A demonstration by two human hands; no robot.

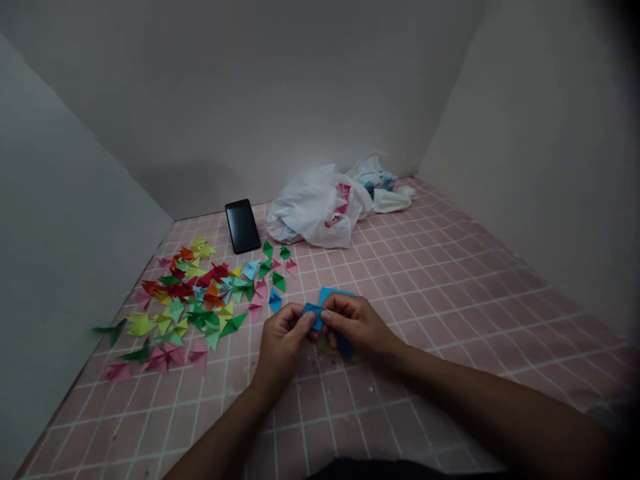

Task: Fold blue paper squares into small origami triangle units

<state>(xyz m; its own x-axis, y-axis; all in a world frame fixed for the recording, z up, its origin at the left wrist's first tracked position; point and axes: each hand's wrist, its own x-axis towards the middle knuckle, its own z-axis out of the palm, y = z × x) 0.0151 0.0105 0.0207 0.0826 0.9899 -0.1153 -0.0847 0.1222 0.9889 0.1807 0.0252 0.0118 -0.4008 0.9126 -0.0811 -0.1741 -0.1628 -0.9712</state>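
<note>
Between my two hands is a small folded piece of blue paper (313,315), pinched from both sides. My left hand (283,340) grips its left edge with thumb and fingers. On the other side, my right hand (363,327) pinches the right edge, thumb on top. Under and behind my right hand lies lighter blue paper (336,292), partly hidden by the fingers. Darker blue paper shows just below that hand. A folded blue paper piece (275,301) rests on the surface a little beyond my left hand.
To the left spreads a pile of folded paper pieces (203,317) in many colours. A black phone (243,227) lies near the back wall. Crumpled white plastic bags (315,207) sit at the back. Pink checked cloth (450,287) covers the surface, with walls on three sides.
</note>
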